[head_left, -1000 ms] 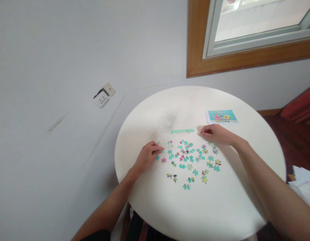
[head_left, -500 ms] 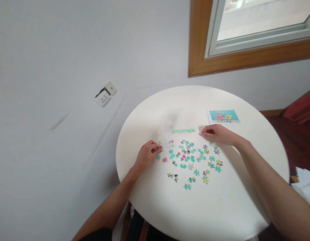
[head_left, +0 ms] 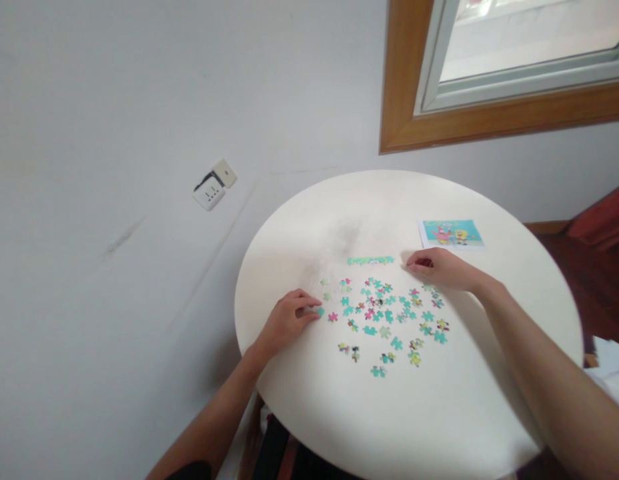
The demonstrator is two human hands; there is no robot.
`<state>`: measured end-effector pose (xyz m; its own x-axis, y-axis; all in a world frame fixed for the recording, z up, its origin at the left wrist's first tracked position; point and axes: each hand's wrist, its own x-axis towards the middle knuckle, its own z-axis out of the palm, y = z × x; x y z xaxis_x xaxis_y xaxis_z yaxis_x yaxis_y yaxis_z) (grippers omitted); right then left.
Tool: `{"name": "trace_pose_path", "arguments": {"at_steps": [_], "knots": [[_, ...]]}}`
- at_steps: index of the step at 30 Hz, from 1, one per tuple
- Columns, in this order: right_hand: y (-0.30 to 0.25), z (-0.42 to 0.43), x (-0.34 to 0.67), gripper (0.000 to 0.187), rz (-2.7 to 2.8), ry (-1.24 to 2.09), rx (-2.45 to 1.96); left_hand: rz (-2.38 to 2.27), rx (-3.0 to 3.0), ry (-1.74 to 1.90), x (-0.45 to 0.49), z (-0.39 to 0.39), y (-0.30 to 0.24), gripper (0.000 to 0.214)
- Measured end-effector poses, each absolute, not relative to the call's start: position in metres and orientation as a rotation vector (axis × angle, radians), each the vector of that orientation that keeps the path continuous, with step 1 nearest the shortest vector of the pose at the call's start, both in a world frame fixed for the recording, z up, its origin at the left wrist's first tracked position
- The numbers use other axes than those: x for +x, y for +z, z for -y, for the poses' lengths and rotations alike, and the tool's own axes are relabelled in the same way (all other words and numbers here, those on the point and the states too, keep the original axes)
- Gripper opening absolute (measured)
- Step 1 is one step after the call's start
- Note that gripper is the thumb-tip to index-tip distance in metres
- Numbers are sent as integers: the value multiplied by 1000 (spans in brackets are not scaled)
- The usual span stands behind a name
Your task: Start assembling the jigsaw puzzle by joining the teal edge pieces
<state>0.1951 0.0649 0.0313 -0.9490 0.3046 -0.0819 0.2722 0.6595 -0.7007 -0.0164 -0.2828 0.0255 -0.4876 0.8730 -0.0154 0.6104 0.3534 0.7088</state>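
Note:
Several loose puzzle pieces (head_left: 384,313), mostly teal with some pink and yellow, lie scattered in the middle of a round white table (head_left: 389,413). My left hand (head_left: 287,320) rests at the left edge of the scatter, its curled fingertips pinched on a teal puzzle piece (head_left: 320,311). Two pale pieces (head_left: 324,289) lie just beyond it. A short joined green strip of pieces (head_left: 370,260) lies at the far side. My right hand (head_left: 439,268) lies curled on the table by the strip's right end; I see nothing in it.
A small cartoon picture card (head_left: 452,233) lies on the table beyond my right hand. A wall socket (head_left: 213,187) sits on the grey wall to the left. A wood-framed window (head_left: 404,100) is at the upper right, a red-brown floor at the far right.
My left hand has drawn back toward me, from the pale pieces to the teal piece. My right hand has stayed in place. The view has shifted slightly.

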Motion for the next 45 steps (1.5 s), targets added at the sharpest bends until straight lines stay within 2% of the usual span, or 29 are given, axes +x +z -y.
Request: {"name": "trace_pose_path", "arguments": {"at_steps": [8,15,20,32,42,45], "knots": [[31,-65,194,33,2828,1186,-503,-2245,1354,893,-19,281,24,14],[28,-68,195,32,2816,1211,-497,-2281,1326,983,-26,283,27,24],[27,-69,195,33,2810,1216,-490,-2199,1385,902,-25,285,26,23],[27,-68,195,32,2810,1210,-485,-2450,1335,821,-26,273,28,6],[27,-68,195,32,2818,1205,-494,-2454,1407,877,-32,271,24,10],[28,-67,195,32,2810,1221,-495,-2384,1429,890,-36,272,22,22]]}}
